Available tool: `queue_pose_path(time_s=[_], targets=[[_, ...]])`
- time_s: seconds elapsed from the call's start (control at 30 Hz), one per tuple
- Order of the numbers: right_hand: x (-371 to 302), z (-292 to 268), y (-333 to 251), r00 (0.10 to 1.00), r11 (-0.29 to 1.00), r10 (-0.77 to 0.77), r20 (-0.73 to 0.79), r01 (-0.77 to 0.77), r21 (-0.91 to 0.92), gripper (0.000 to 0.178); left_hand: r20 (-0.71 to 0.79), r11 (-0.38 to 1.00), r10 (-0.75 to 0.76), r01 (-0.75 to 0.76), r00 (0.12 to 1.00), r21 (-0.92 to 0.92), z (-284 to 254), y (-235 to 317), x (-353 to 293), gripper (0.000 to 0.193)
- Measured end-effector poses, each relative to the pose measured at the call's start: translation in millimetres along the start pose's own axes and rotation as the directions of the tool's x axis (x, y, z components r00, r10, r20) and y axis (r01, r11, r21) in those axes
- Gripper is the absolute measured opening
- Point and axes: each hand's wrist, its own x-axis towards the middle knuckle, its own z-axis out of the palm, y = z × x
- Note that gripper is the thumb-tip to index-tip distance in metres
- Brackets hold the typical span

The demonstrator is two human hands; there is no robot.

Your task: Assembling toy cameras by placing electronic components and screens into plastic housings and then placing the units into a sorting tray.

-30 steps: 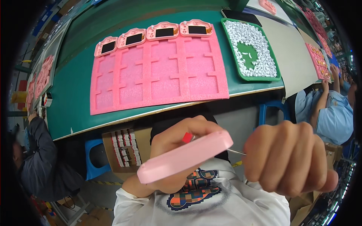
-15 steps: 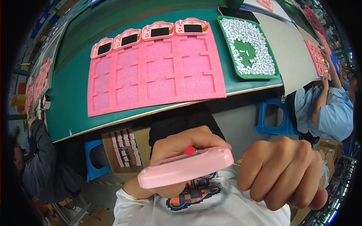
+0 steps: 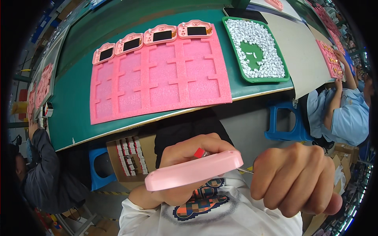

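Observation:
My left hand [image 3: 185, 151] is closed round a pale pink plastic shell [image 3: 195, 173] of a handheld game console, held edge-on above my lap. A small red piece [image 3: 199, 152] stands at the shell's far side, by my left fingers. My right hand [image 3: 293, 179] is a fist around a tool whose handle is hidden. From it a thin metal shaft [image 3: 246, 170] runs to the right end of the shell. Whether its tip is in the shell I cannot tell.
On the green table [image 3: 75, 98] lies a pink foam tray [image 3: 147, 74], with several pink console halves [image 3: 160, 34] along its far edge. A green tray [image 3: 254, 80] of small white parts is at its right. People sit left and right, by blue stools [image 3: 289, 122]. A cardboard box [image 3: 112, 155] is below.
My right hand has shifted slightly right, baring more of the metal shaft. The shell has rolled a little, hiding more of its inner side.

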Motion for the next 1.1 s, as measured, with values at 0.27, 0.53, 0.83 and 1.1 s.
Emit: queue_pose_path(time_s=[0.27, 0.53, 0.83, 1.1], targets=[[-19.3, -26.0, -30.8, 0.998, 0.87, 0.003, -0.062, -0.034, -0.492, 0.039, 0.046, 0.895, 0.02, -0.038, 0.999, 0.445, -30.0, 25.5, 6.7, 0.034], [-32.7, -103.0, -32.9, 0.721, -0.162, -0.082, -0.688, -0.691, -0.705, 0.014, -0.46, 0.361, 0.185, 0.376, 0.868, 0.853, -170.5, 104.7, -22.2, 0.016], [-36.9, -176.6, -36.8, 0.693, -0.576, 0.072, -0.718, -0.559, -0.597, 0.017, -0.359, 0.102, 0.171, 0.346, 0.917, 0.933, -270.3, 174.1, 24.0, 0.019], [-32.4, -173.9, -35.9, 0.673, -0.591, 0.099, -0.733, -0.553, -0.588, 0.017, -0.143, -0.257, 0.159, 0.181, 0.977, 0.949, -253.4, 167.2, 48.2, 0.017]])
